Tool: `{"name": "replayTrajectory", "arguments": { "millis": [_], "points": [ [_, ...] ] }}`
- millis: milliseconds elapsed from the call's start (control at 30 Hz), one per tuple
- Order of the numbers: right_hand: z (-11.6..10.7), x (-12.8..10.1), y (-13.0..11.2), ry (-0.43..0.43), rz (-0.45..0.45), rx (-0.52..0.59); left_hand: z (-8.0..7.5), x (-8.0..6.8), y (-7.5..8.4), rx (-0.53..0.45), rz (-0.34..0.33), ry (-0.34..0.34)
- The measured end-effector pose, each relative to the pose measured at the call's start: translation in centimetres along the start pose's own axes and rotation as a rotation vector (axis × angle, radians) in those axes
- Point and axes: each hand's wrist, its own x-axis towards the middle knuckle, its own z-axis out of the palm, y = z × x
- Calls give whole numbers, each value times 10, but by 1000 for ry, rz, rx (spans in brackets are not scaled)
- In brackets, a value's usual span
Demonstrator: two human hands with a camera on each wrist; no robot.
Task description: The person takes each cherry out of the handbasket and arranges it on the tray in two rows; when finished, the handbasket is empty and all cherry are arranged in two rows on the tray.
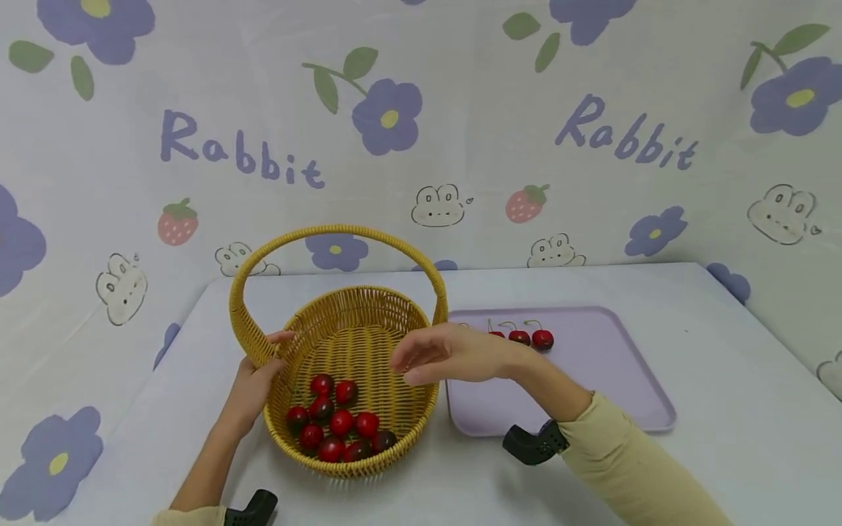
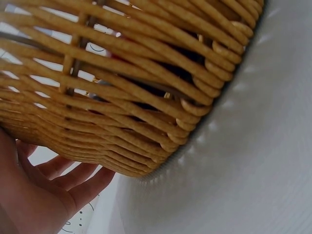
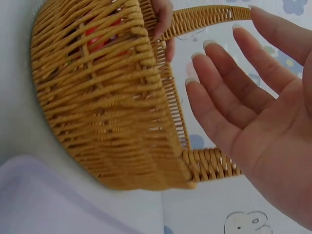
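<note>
My left hand (image 1: 250, 391) grips the left rim of a yellow woven basket (image 1: 358, 343), thumb and fingers at the foot of its tall arched handle (image 1: 338, 230). Inside, several dark red cherries (image 1: 341, 422) lie gathered toward the near side. In the left wrist view, the fingers (image 2: 92, 185) press along the outside of the weave. Over the basket's right side hovers my right hand (image 1: 454, 354), holding nothing. Its fingers are loosely extended and spread in the right wrist view, palm (image 3: 278, 141) showing beside the basket wall.
Right of the basket lies a pale purple tray (image 1: 592, 380). A row of stemmed cherries (image 1: 542, 340) sits along its far part, partly hidden behind my right hand. A white table (image 1: 717, 351) carries everything, with a patterned cloth (image 1: 460, 146) hanging behind it.
</note>
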Motion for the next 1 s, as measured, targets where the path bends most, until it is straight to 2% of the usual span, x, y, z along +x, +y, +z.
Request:
{"name": "replayTrajectory", "arguments": {
  "millis": [100, 333, 600, 767, 1000],
  "points": [
    [2, 9, -2, 4, 24, -36, -3, -1, -2, -9, 8, 7],
    [6, 23, -5, 3, 172, -118, -1, 1, -2, -18, 3, 23],
    [15, 38, 1, -10, 268, -182, -1, 2, -4, -29, -2, 32],
    [16, 46, 4, -37, 298, -221, -1, 3, -4, -26, -14, 33],
    [18, 57, 7, -121, 277, -288, -1, 3, -4, -23, -22, 39]
  ]
}}
